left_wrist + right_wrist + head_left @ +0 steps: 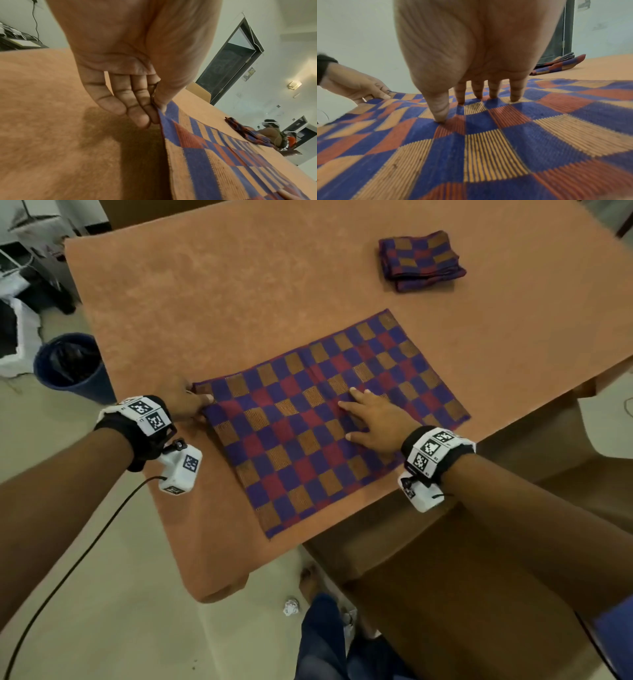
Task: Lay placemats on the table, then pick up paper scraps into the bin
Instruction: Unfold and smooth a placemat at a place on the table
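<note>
A checked blue, red and orange placemat lies spread on the orange table. My left hand pinches its far left corner between thumb and fingers. Flat on the mat's middle, my right hand presses down with straight, spread fingers. A stack of folded placemats sits at the table's far right. A crumpled white paper scrap lies on the floor below the table's near corner. A dark blue bin stands on the floor left of the table.
Brown chairs stand against the table's right side. My legs in blue trousers are beside the scrap. White bags and dark clutter fill the floor at the far left. A cable hangs from my left wrist.
</note>
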The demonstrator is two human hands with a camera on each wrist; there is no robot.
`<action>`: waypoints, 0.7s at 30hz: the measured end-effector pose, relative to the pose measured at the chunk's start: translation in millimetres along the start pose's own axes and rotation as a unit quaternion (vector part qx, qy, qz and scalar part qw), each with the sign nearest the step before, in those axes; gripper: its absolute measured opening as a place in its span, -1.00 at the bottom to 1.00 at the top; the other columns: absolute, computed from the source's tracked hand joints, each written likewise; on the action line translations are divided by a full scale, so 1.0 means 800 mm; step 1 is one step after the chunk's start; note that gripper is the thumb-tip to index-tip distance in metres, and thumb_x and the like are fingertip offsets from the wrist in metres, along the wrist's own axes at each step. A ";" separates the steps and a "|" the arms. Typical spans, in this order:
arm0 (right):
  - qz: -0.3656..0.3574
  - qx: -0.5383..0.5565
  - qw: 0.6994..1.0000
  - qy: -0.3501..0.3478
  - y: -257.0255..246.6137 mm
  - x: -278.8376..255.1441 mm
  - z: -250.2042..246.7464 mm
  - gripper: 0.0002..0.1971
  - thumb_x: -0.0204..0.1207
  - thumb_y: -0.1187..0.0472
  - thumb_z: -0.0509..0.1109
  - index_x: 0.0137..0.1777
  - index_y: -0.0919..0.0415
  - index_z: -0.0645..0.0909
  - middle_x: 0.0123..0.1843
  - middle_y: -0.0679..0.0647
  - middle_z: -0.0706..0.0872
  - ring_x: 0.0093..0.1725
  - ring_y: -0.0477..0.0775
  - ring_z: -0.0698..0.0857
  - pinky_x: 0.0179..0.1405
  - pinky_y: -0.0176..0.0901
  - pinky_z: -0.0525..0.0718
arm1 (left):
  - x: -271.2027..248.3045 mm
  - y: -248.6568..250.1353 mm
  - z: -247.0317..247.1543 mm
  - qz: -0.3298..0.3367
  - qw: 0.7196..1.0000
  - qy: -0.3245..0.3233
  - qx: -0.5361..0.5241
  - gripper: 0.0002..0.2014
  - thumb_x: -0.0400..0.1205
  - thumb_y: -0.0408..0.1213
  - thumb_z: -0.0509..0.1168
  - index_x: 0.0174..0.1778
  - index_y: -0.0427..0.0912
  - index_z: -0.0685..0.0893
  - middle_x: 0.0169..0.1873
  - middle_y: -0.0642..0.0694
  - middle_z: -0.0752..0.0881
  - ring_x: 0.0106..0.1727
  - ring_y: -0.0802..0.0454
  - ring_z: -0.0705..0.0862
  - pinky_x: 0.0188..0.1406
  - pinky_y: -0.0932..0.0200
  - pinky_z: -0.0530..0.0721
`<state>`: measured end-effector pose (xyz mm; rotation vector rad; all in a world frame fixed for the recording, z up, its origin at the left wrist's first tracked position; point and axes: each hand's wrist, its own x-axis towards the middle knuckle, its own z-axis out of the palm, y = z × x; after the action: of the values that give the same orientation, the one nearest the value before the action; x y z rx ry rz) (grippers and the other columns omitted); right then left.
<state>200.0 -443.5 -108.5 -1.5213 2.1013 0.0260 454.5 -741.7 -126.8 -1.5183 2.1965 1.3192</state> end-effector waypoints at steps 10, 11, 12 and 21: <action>0.038 -0.026 0.999 0.013 -0.022 -0.001 0.020 -0.22 0.55 -0.38 0.14 0.69 -0.20 -0.07 0.76 0.03 -0.18 0.72 0.23 -0.11 0.58 0.47 0.02 | -0.088 0.023 0.035 0.069 0.946 0.143 0.284 -0.18 0.47 0.12 0.39 0.58 -0.15 0.27 0.50 -0.38 0.41 0.49 -0.39 0.38 0.45 -0.23 0.40; 0.033 -0.030 0.999 0.010 -0.023 -0.005 0.020 -0.22 0.54 -0.41 0.12 0.68 -0.22 -0.08 0.75 0.02 -0.20 0.72 0.23 -0.14 0.58 0.49 -0.01 | -0.106 0.021 0.051 0.112 0.936 0.116 0.313 -0.15 0.46 0.17 0.37 0.62 -0.05 0.22 0.56 -0.36 0.33 0.55 -0.39 0.29 0.51 -0.26 0.32; 0.030 -0.040 0.999 0.003 -0.023 -0.009 0.021 -0.21 0.53 -0.43 0.09 0.68 -0.25 -0.10 0.75 0.01 -0.22 0.72 0.22 -0.16 0.59 0.50 -0.03 | -0.119 0.019 0.072 0.146 0.929 0.071 0.334 -0.15 0.48 0.19 0.34 0.65 0.04 0.16 0.62 -0.31 0.21 0.61 -0.38 0.17 0.56 -0.29 0.22; 0.043 -0.073 0.996 -0.022 -0.012 -0.019 0.048 -0.12 0.35 -0.63 -0.03 0.61 -0.42 -0.28 0.73 -0.11 -0.35 0.71 0.23 -0.28 0.52 0.64 -0.16 | -0.212 -0.028 0.168 0.073 0.901 -0.068 0.421 -0.11 0.53 0.39 0.07 0.62 0.24 -0.32 0.66 -0.03 -0.36 0.69 -0.19 -0.24 0.57 -0.38 0.03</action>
<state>227.7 -421.6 -131.6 -1.4981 2.1677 0.2480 508.6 -530.7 -123.4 -0.9006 2.3308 0.3404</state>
